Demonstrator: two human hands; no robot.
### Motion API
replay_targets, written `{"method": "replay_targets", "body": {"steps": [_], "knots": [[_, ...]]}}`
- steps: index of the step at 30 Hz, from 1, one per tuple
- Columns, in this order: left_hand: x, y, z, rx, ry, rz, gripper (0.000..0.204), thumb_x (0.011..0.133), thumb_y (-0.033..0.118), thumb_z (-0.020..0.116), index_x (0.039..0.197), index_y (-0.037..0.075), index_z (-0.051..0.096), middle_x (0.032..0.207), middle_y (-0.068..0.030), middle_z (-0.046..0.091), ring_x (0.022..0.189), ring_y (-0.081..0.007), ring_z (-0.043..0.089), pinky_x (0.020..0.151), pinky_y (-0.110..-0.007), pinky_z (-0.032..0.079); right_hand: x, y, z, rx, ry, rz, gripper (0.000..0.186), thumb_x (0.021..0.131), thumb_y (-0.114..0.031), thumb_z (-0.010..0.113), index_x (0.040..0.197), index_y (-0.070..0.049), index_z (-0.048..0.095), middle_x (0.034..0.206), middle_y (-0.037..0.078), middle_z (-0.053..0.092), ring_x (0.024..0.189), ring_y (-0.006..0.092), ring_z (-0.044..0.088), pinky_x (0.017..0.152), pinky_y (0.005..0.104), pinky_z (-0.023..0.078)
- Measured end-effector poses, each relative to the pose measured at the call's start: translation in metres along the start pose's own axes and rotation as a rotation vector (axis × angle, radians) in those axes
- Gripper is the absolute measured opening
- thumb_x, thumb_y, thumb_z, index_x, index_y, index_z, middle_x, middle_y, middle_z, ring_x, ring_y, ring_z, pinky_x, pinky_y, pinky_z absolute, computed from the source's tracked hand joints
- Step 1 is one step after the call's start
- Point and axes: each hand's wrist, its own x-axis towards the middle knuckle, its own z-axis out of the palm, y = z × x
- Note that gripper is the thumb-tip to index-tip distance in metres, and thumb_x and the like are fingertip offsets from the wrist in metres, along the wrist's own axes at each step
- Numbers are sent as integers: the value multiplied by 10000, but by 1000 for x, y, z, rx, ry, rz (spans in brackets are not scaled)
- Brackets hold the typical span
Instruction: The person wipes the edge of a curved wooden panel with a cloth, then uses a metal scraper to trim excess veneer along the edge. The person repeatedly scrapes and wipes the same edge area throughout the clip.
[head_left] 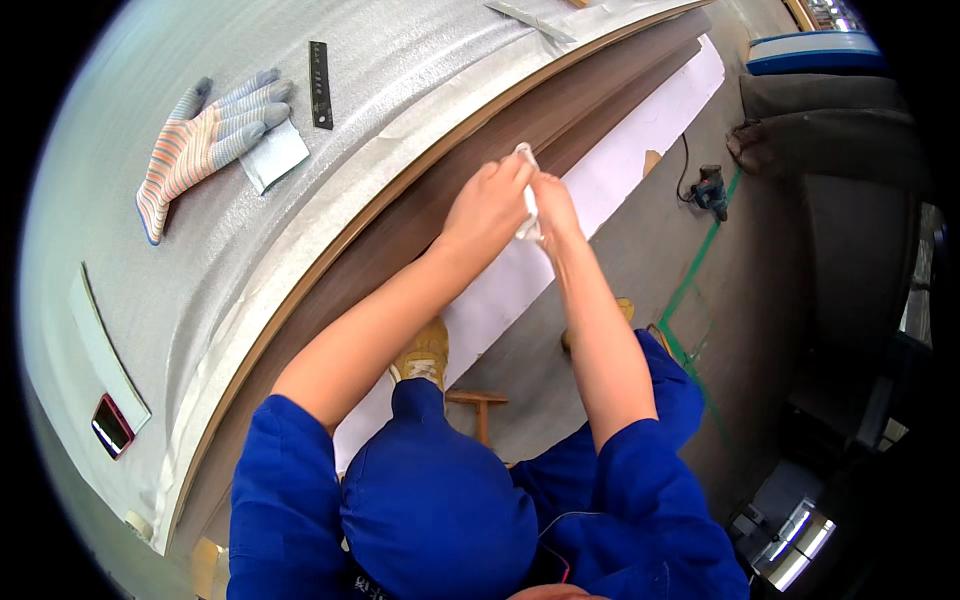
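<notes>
A crumpled white wad (pixel 531 207), cloth or tissue, I cannot tell which, sits just above the middle of the view. The left hand (pixel 488 207) and right hand (pixel 556 205) both close on it, their fingertips partly hidden. It is already picked up and bunched, so the handling seems under way; no finished result shows, and how much remains cannot be judged. Beneath lies a long brown panel (pixel 565 105), running from one toward seven o'clock; whether the wad touches it is unclear. A white sheet (pixel 622 165) lies along its right side. On the foam-covered tabletop (pixel 400 50), a striped glove (pixel 205 145) lies toward nine o'clock, a black ruler (pixel 320 85) at ten, a phone (pixel 113 427) at eight. A power tool (pixel 709 193) rests on the floor at three.
</notes>
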Motion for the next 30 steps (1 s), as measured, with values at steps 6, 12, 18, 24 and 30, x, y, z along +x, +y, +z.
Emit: {"method": "replay_targets", "body": {"steps": [6, 12, 18, 24, 30], "knots": [[-71, -8, -37, 61, -119, -15, 326, 712, 110, 610, 1000, -24, 685, 1087, -65, 574, 951, -192, 531, 774, -286, 448, -42, 45, 36, -103, -8, 52, 312, 967, -278, 643, 743, -60, 656, 667, -5, 622, 557, 85, 543, 492, 272, 422], [-140, -9, -77, 99, -235, -20, 448, 722, 119, 606, 1121, -79, 655, 1030, -64, 552, 929, -182, 516, 759, -283, 432, -79, 112, 58, -324, -102, 81, 297, 986, -223, 592, 793, -18, 690, 712, -4, 636, 616, 61, 554, 531, 250, 440], [-153, -12, -82, 55, -276, -10, 488, 733, 98, 593, 1175, -110, 615, 996, -69, 532, 883, -179, 512, 718, -277, 428, -90, 97, 66, -294, -170, 72, 344, 963, -231, 618, 709, -10, 686, 628, -17, 613, 549, 55, 523, 488, 259, 401], [-120, 5, -62, 114, -226, -73, 481, 741, 93, 585, 1174, -116, 609, 929, -73, 522, 831, -181, 505, 668, -292, 405, -71, 72, 50, -234, -153, 64, 336, 953, -218, 628, 694, -15, 697, 617, -24, 614, 544, 45, 517, 480, 248, 398], [-85, 13, -48, 82, -155, -157, 491, 784, 82, 562, 1234, -113, 570, 875, -72, 489, 826, -194, 510, 661, -309, 407, -51, 51, 37, -216, -109, 43, 324, 956, -217, 634, 714, -12, 703, 639, -20, 627, 555, 42, 528, 492, 231, 402]]}}
